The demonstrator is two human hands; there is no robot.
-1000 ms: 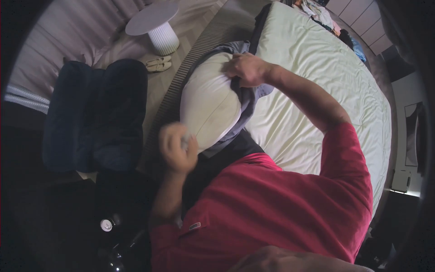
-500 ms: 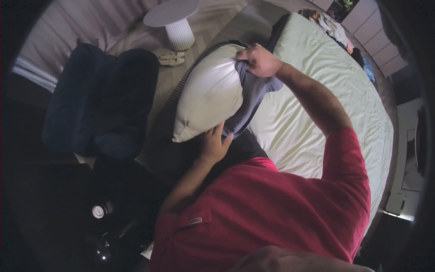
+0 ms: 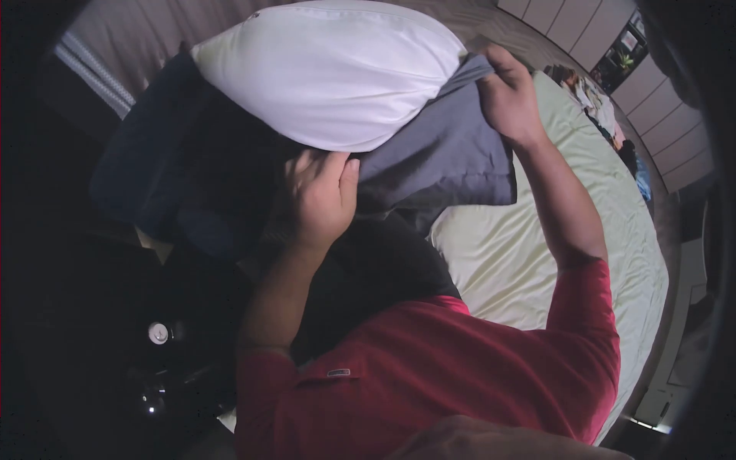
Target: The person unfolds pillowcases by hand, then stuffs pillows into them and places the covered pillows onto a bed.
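A plump white pillow (image 3: pixel 337 73) is raised in front of me, its right end gathered into a grey pillowcase (image 3: pixel 452 146). My right hand (image 3: pixel 510 96) is closed around bunched pillowcase cloth at the pillow's right corner. Below it the loose part of the case hangs down over the bed's edge. At the pillow's lower edge, my left hand (image 3: pixel 322 192) is closed, fingers bent and thumb beside them; its fingertips are partly hidden, and it seems to pinch the pillow's underside.
On the right is a bed with a pale green sheet (image 3: pixel 567 238). Clothes (image 3: pixel 602 107) lie in a pile along its far side. A dark blue cushioned seat (image 3: pixel 153 161) stands on the left. A can (image 3: pixel 158 333) shows on a dark surface at lower left.
The pillow and its case have been lifted and swung up and left, from slanting to nearly level. Both hands moved with them, and the right shifted rightward, stretching the case.
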